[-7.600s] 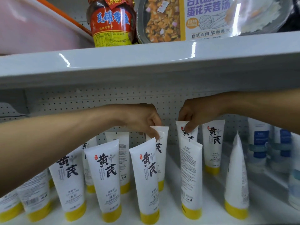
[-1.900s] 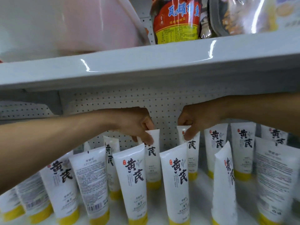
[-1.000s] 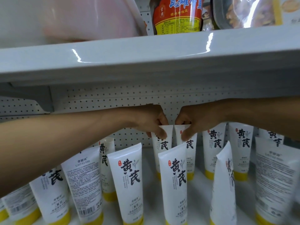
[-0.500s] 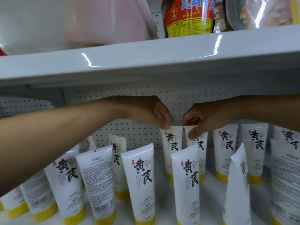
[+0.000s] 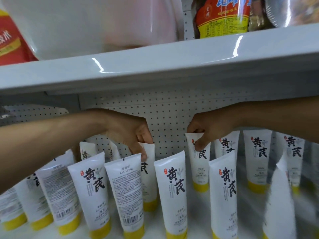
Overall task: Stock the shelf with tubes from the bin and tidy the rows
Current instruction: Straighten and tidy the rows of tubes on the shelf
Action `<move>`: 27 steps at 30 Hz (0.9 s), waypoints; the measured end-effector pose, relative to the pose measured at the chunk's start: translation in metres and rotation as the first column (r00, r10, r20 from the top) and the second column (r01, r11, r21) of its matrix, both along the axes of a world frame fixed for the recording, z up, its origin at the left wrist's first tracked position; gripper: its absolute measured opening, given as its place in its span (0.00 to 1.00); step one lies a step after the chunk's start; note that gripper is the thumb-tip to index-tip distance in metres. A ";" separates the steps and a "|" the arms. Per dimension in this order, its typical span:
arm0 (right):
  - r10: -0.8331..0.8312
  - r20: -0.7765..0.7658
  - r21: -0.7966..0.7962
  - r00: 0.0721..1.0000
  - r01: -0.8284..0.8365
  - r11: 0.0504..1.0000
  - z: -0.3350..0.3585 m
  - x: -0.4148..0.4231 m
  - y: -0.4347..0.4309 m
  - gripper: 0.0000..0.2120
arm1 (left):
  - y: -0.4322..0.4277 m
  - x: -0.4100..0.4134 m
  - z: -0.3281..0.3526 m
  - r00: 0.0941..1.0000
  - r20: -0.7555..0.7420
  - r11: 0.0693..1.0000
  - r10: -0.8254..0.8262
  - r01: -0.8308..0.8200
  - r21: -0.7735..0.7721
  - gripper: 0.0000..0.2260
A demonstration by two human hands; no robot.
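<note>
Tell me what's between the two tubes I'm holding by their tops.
In the head view, only bare pegboard shows between the left hand's tube and the right hand's tube; lower, a front-row tube stands before the gap.

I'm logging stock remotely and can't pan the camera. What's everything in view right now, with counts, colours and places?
Tubes: over a dozen, exact count unclear since some are hidden or blurred; white with yellow caps, standing cap-down in rows on the lower shelf.
Back-facing tubes: at least two, barcode side out, front row left of centre.
Pegboard: one, white, behind the rows.
Upper shelf: one, white, above.
Jar: one, red and yellow label, upper shelf right.
Bin: one, pale pink, upper shelf left.
Red pack: one, far left, cut off.
Left hand: pinching a back-row tube's top.
Right hand: pinching another back-row tube's top.
</note>
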State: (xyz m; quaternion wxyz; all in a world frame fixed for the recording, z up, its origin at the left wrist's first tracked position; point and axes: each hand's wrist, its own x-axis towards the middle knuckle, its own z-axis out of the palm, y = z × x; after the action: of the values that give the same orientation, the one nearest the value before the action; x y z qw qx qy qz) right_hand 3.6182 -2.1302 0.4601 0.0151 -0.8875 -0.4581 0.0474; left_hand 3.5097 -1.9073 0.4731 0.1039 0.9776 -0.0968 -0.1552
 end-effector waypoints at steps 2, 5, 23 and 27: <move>-0.011 0.007 -0.010 1.000 0.011 1.000 -0.002 0.002 0.003 0.10 | 0.001 0.007 -0.004 0.999 0.018 0.999 -0.028 0.029 -0.036 0.09; -0.016 0.001 0.016 1.000 0.016 1.000 -0.004 0.004 0.002 0.09 | -0.005 0.022 -0.011 0.991 0.136 0.997 -0.010 0.019 -0.070 0.09; -0.037 0.000 0.062 0.999 0.037 0.997 -0.008 0.003 0.000 0.11 | -0.032 0.064 -0.026 0.950 0.311 0.993 -0.002 0.038 -0.112 0.10; -0.038 -0.009 0.057 0.999 0.038 0.998 -0.009 0.005 -0.001 0.11 | -0.033 0.064 -0.026 0.954 0.301 0.992 -0.014 0.052 -0.119 0.10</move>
State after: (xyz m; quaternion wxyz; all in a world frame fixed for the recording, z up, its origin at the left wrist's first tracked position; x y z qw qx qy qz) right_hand 3.6229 -2.1309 0.4511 0.0430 -0.8951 -0.4421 0.0376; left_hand 3.5735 -1.9404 0.4468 0.1467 0.9796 -0.1374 -0.0007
